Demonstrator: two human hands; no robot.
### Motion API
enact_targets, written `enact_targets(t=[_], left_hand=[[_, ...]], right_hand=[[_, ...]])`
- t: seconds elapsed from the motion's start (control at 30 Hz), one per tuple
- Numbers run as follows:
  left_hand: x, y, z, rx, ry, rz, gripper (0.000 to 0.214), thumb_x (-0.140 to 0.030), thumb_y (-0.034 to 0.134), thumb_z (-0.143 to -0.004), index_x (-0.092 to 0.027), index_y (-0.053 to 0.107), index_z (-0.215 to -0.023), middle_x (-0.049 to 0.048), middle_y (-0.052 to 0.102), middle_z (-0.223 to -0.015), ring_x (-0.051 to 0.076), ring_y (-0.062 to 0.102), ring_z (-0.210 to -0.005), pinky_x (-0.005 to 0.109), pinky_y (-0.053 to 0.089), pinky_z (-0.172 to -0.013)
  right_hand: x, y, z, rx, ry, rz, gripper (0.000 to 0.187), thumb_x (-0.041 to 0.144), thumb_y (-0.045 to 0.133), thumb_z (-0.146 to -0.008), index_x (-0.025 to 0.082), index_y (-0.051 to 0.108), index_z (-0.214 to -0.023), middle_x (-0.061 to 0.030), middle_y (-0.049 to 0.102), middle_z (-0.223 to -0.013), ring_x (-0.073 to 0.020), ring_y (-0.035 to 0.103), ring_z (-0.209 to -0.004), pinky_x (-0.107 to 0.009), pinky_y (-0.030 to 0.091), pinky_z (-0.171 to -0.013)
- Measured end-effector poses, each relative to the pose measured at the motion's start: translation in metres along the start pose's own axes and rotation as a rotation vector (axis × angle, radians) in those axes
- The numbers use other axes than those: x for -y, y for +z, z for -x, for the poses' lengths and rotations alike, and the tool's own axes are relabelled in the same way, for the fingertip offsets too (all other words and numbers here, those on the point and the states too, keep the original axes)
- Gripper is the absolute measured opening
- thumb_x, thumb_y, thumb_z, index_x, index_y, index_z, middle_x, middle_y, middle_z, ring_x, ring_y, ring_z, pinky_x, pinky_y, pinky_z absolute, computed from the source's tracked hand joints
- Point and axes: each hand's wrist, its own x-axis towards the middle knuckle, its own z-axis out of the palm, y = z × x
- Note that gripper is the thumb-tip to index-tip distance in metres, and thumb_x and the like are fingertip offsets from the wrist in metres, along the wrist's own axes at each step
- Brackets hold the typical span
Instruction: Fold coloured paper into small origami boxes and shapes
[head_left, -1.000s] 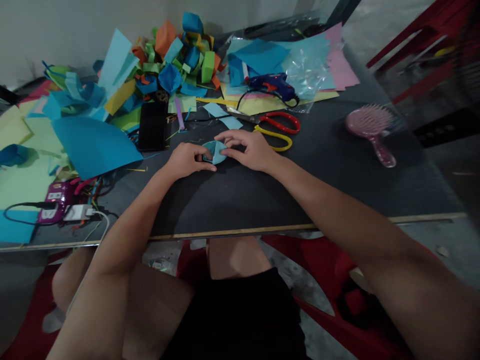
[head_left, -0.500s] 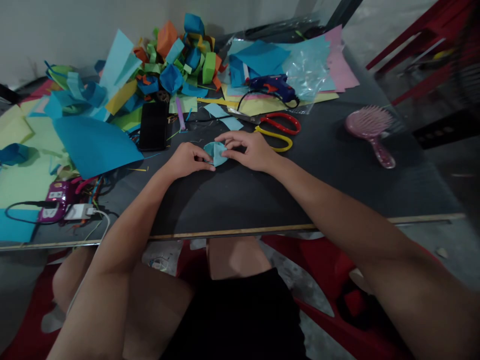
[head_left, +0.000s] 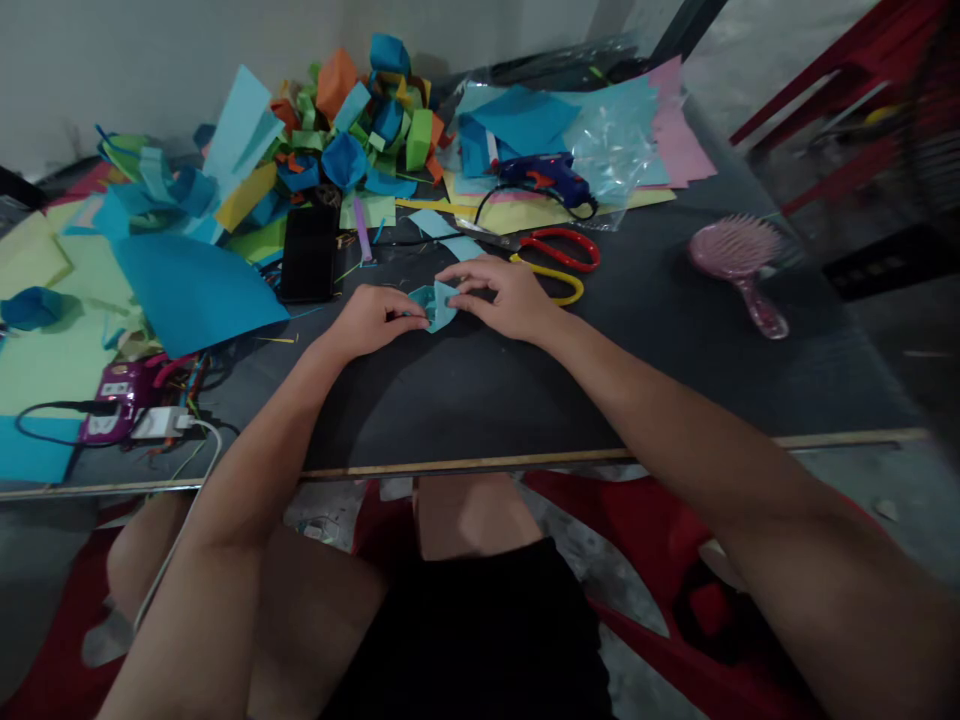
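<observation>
Between my two hands, just above the dark table, is a small folded piece of light blue paper (head_left: 442,310). My left hand (head_left: 375,322) pinches its left edge between thumb and fingers. Its right edge is gripped by my right hand (head_left: 506,295), thumb below and fingers curled over the top. The paper looks cupped, with a pale flap raised on the right side; its inner folds are too small to make out. Close behind my right hand lie scissors (head_left: 561,249) with one red and one yellow handle, and a light blue paper strip (head_left: 446,232).
A black phone (head_left: 309,254) and a large blue paper piece (head_left: 199,295) lie left. Folded coloured papers (head_left: 345,158) heap up behind. A blue glue gun (head_left: 547,178) rests on plastic-wrapped sheets. A pink hairbrush (head_left: 739,262) is at right, a purple power socket (head_left: 116,400) at front left.
The pale flap on the right of the paper now stands up more and the inside shows wider. My right hand has shifted slightly right and up; the left has barely moved.
</observation>
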Motion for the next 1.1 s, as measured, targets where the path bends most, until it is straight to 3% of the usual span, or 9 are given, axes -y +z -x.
enact_targets(t=[0.17,0.33,0.53,0.7,0.9,1.1], left_hand=[[-0.001,0.002,0.0,0.038,0.003,0.106,0.025,-0.04,0.067,-0.087,-0.019,0.08,-0.086,0.0041,0.075,-0.077,0.013,0.065,-0.067,0.023,0.044,-0.063],[-0.002,0.002,-0.001,0.092,-0.038,-0.016,0.025,-0.038,0.063,-0.088,-0.02,0.08,-0.095,-0.0004,0.065,-0.06,0.01,0.051,-0.052,0.025,0.034,-0.056],[-0.011,-0.003,-0.003,0.103,0.012,-0.215,0.022,-0.033,0.058,-0.089,-0.021,0.077,-0.086,0.0006,0.065,-0.067,0.016,0.06,-0.075,0.03,0.038,-0.08],[-0.02,0.005,-0.004,0.004,-0.156,-0.227,0.034,-0.048,0.07,-0.082,-0.018,0.069,-0.069,-0.0034,0.05,-0.051,0.012,0.048,-0.057,0.027,0.032,-0.065],[-0.032,0.023,-0.006,-0.113,-0.283,-0.119,0.05,-0.037,0.068,-0.083,-0.018,0.038,-0.048,-0.0059,0.034,-0.045,0.008,0.033,-0.048,0.027,0.022,-0.055],[-0.037,0.022,-0.008,-0.165,-0.349,-0.035,0.051,-0.037,0.067,-0.083,-0.018,0.034,-0.049,-0.0064,0.031,-0.046,0.008,0.029,-0.05,0.028,0.021,-0.054]], right_hand=[[0.0,-0.003,0.0,-0.036,0.016,-0.015,0.029,0.041,0.069,-0.085,0.026,0.073,-0.11,-0.0075,0.07,-0.11,-0.0238,0.072,-0.087,-0.044,0.059,-0.086],[-0.001,-0.005,-0.001,-0.012,0.01,0.012,0.03,0.039,0.069,-0.086,0.026,0.072,-0.112,-0.0072,0.071,-0.109,-0.0234,0.071,-0.085,-0.045,0.058,-0.086],[0.002,-0.002,0.0,0.012,-0.057,0.085,0.031,0.037,0.065,-0.088,0.025,0.069,-0.117,-0.0064,0.073,-0.102,-0.025,0.069,-0.087,-0.046,0.054,-0.087],[0.007,0.002,0.001,0.003,-0.078,0.198,0.033,0.039,0.06,-0.091,0.026,0.065,-0.122,-0.005,0.074,-0.082,-0.0299,0.066,-0.097,-0.049,0.05,-0.09],[0.007,0.005,0.002,-0.045,-0.051,0.191,0.037,0.039,0.06,-0.091,0.024,0.065,-0.124,-0.0042,0.074,-0.08,-0.0282,0.068,-0.093,-0.045,0.051,-0.088],[0.01,0.005,0.002,-0.031,0.002,0.098,0.046,0.039,0.066,-0.088,0.022,0.061,-0.131,-0.0039,0.074,-0.078,-0.0258,0.07,-0.085,-0.045,0.054,-0.088]])
